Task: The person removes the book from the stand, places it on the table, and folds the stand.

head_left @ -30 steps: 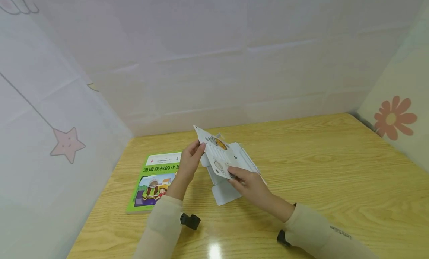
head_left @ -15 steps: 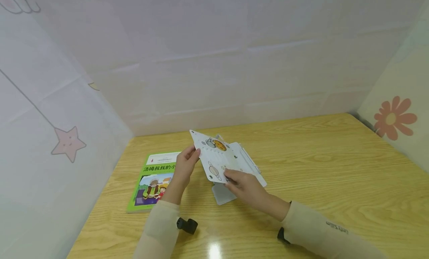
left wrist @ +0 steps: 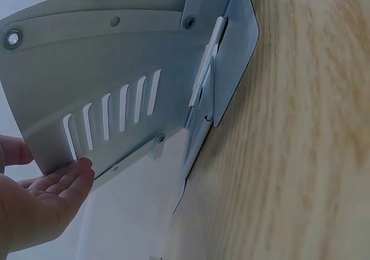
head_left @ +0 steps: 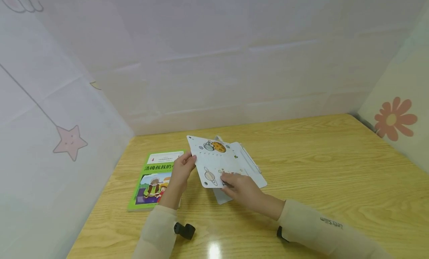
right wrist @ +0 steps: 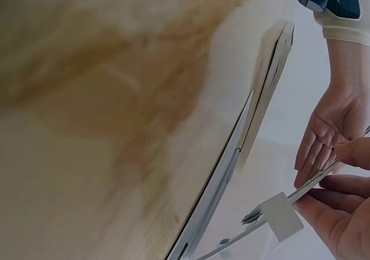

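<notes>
A white metal folding book stand (head_left: pixel 211 160) with planet drawings stands on the table, its front panel tilted up. My left hand (head_left: pixel 181 171) pinches the panel's left edge; in the left wrist view its fingers (left wrist: pixel 63 185) lie against the slotted back. With thumb and fingers, my right hand (head_left: pixel 246 190) grips the panel's near edge, also seen from the side in the right wrist view. Under the panel, part of the base plate (head_left: pixel 222 195) rests on the table. The right wrist view shows a small pale clip (right wrist: pixel 281 216) on the panel's edge.
A green picture book (head_left: pixel 157 160) lies to the left, partly behind my left forearm. The wooden table (head_left: pixel 321 166) reaches back to a cloth-covered wall (head_left: pixel 268 73). Black wrist cameras (head_left: pixel 185 231) sit on both cuffs.
The stand's panel has tilted further back, so its printed face shows more fully. My left hand has moved left and nearer with its edge; the right hand has shifted slightly left.
</notes>
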{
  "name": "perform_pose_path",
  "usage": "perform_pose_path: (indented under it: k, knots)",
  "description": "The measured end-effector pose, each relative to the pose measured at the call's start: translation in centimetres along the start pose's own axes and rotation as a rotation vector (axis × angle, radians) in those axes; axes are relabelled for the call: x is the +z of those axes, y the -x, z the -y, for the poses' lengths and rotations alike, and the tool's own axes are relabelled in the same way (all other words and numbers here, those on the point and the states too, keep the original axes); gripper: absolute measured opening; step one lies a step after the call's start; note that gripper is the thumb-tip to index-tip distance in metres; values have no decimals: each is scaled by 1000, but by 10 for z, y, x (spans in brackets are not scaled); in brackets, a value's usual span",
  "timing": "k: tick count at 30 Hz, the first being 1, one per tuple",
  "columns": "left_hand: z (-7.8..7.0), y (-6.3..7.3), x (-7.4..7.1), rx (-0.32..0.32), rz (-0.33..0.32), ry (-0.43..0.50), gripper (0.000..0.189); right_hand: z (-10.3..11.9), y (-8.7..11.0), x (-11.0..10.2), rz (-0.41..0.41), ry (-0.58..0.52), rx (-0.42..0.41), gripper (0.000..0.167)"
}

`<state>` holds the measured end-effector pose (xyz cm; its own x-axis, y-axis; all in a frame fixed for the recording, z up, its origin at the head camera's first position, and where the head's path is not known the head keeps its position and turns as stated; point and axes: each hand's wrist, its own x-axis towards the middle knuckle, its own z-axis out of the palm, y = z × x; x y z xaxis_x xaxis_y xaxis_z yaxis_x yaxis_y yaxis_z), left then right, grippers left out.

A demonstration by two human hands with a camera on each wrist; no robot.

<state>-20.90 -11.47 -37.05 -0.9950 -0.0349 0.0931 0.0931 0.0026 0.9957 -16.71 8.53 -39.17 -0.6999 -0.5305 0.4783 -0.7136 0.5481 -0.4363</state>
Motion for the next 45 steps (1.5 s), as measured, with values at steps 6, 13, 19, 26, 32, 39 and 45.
perform_pose_path:
  k: [6, 13, 19, 26, 32, 39, 45]
  knots:
    - [3, -1, -1, -48, -31, 9, 37, 2, -2, 1, 24, 18, 3, 30]
    - [8, -3, -2, -65, -31, 35, 37, 3, -4, 3, 60, 74, -8, 29]
    - [14, -5, -4, -109, -56, 49, 37, 4, -5, 6, 105, 158, -12, 29]
    - [21, -6, -5, -112, -58, 109, 37, 3, -7, 12, 135, 228, -30, 23]
    - [28, -8, -7, -167, -81, 128, 36, 2, -11, 17, 166, 273, -56, 13]
    - [35, -8, -7, -217, -128, 125, 37, 5, -13, 20, 195, 318, -90, 11]
    - [40, -7, -6, -226, -143, 144, 38, 6, -15, 23, 243, 368, -90, 15]
